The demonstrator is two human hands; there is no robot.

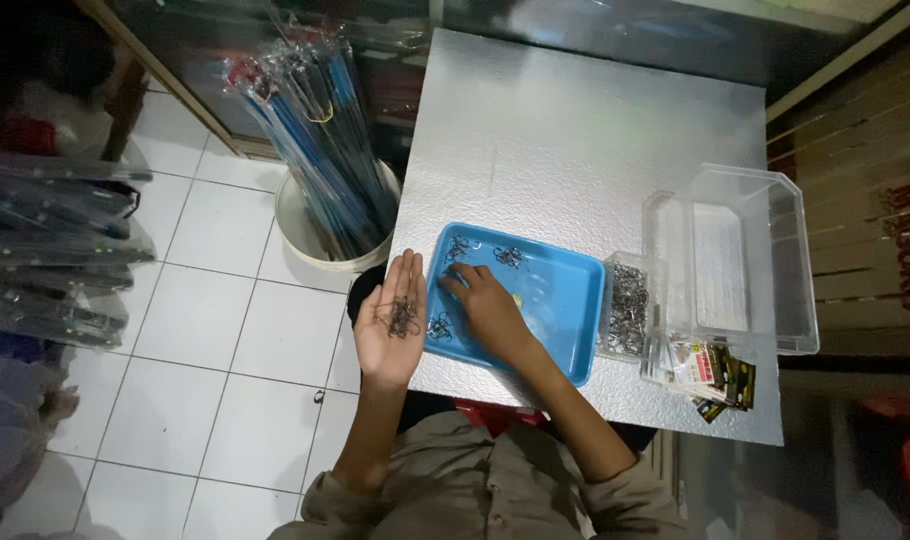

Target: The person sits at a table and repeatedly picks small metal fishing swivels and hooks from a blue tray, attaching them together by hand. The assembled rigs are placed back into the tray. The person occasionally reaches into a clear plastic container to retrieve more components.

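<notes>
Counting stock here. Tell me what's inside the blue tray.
The blue tray holds small clusters of dark hooks, near its far edge and left side. The right hand covers part of the floor, hiding whatever lies beneath it.

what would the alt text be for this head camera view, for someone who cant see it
Seen from above, a seated person's left hand lies palm up with a small pile of dark metal hooks on it, while the right hand reaches into a blue tray of more hooks on a silver table. A clear box stands to the right.
</notes>
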